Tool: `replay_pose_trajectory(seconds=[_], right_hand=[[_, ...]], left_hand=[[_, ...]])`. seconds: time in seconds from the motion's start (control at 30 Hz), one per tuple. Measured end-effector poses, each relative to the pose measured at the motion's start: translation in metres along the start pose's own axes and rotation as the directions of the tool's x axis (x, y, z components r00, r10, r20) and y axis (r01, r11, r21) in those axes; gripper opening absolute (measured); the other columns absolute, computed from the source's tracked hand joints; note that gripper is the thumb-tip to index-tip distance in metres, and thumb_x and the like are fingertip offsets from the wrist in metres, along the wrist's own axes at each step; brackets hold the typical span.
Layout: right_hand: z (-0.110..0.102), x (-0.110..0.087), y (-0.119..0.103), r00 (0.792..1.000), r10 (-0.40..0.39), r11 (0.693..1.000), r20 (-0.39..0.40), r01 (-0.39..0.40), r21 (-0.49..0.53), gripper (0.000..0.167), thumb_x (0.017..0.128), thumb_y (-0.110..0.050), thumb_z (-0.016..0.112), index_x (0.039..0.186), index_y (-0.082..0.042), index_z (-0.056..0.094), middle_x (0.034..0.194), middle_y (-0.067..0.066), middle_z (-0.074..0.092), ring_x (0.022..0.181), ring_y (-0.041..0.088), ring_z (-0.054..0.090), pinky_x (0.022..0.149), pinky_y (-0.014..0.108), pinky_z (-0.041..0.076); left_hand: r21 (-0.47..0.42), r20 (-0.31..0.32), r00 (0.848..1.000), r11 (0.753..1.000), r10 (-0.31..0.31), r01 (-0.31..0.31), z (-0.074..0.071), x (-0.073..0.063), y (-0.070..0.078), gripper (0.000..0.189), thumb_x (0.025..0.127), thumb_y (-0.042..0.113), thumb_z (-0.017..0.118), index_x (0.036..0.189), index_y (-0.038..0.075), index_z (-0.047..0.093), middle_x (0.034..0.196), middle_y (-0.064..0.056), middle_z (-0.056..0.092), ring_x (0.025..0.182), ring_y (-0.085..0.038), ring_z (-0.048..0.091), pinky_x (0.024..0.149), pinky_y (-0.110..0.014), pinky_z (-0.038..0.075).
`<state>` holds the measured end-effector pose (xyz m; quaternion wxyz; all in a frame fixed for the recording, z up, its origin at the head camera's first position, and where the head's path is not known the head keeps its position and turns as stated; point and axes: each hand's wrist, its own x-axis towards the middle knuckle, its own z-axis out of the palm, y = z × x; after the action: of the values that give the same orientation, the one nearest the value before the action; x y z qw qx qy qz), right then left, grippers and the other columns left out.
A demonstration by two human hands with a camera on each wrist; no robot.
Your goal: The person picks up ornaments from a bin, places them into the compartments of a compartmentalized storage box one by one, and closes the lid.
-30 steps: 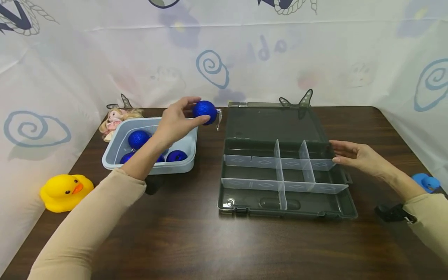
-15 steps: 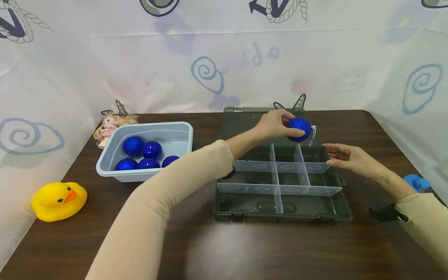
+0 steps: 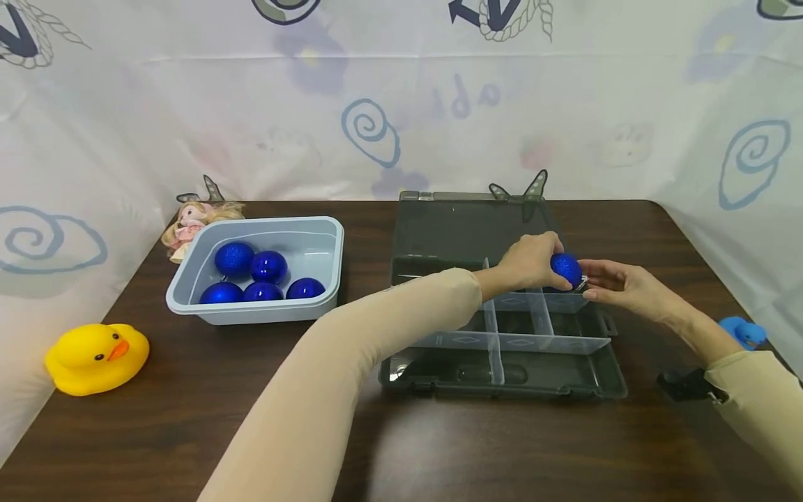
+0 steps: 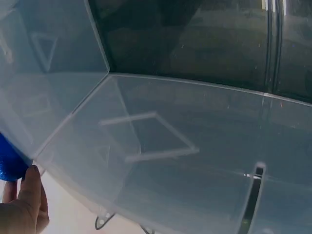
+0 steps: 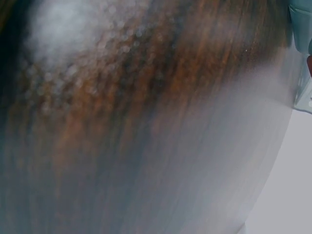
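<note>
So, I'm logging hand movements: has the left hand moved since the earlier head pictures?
Yes. Against the divided case, the left hand has gone rightward, from over the tub to the case's right side, close to the right hand.

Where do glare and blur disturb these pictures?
Head view: pale glare on the table, in front of the dark box. Left wrist view: bright glints at top right, divider hazy. Right wrist view: table heavily blurred, whitish glare at upper left.

The brown table (image 3: 502,453) is being occupied by a yellow duck (image 3: 94,359) at nine o'clock, a doll (image 3: 191,226) and tub (image 3: 263,314) at ten, a divided case (image 3: 564,383) at two and a blue toy (image 3: 742,330) at three.
</note>
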<state>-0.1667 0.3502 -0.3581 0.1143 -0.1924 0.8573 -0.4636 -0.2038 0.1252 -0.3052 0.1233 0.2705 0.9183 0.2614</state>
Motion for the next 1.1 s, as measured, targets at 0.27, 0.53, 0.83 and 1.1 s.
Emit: replay_pose_trajectory(seconds=[0.27,0.53,0.83,1.1], right_hand=[[0.002,-0.003,0.004,1.0,-0.009,1.0,-0.011,0.009,-0.005,0.055,0.092,-0.002,0.058,0.137,0.015,0.032,0.119,-0.026,0.048,0.105,-0.016,0.05,0.08,0.009,0.047],[0.003,0.0,0.007,0.999,-0.031,0.999,-0.016,0.031,-0.011,0.053,0.092,-0.001,0.057,0.138,0.012,0.033,0.122,-0.027,0.046,0.108,-0.016,0.048,0.082,0.007,0.045],[0.002,0.0,0.002,0.999,-0.005,0.999,-0.032,0.004,-0.039,0.053,0.092,-0.002,0.058,0.138,0.01,0.035,0.12,-0.03,0.046,0.106,-0.016,0.048,0.082,0.008,0.046],[0.002,0.001,0.006,0.999,-0.036,0.999,-0.015,0.035,-0.021,0.053,0.092,0.0,0.056,0.138,0.012,0.033,0.121,-0.028,0.046,0.107,-0.017,0.048,0.082,0.008,0.046]], left_hand=[[-0.053,0.051,0.998,0.998,0.032,-0.029,-0.003,-0.01,-0.006,0.053,0.081,0.032,0.075,0.126,0.015,0.054,0.123,0.005,0.059,0.11,-0.006,0.056,0.087,-0.013,0.043],[-0.327,0.043,0.997,0.944,0.067,-0.049,-0.076,-0.076,-0.066,0.042,0.083,0.022,0.073,0.12,0.008,0.06,0.113,-0.005,0.067,0.1,-0.011,0.064,0.081,-0.018,0.05],[-0.258,-0.13,0.965,0.948,-0.227,0.189,-0.138,-0.178,-0.197,0.035,0.087,0.019,0.069,0.115,0.0,0.06,0.107,-0.015,0.065,0.097,-0.025,0.061,0.086,-0.038,0.05],[-0.093,0.022,0.949,0.945,-0.313,0.314,-0.136,-0.207,-0.233,0.046,0.084,0.025,0.072,0.12,0.001,0.058,0.118,-0.019,0.062,0.11,-0.034,0.058,0.096,-0.049,0.043]])
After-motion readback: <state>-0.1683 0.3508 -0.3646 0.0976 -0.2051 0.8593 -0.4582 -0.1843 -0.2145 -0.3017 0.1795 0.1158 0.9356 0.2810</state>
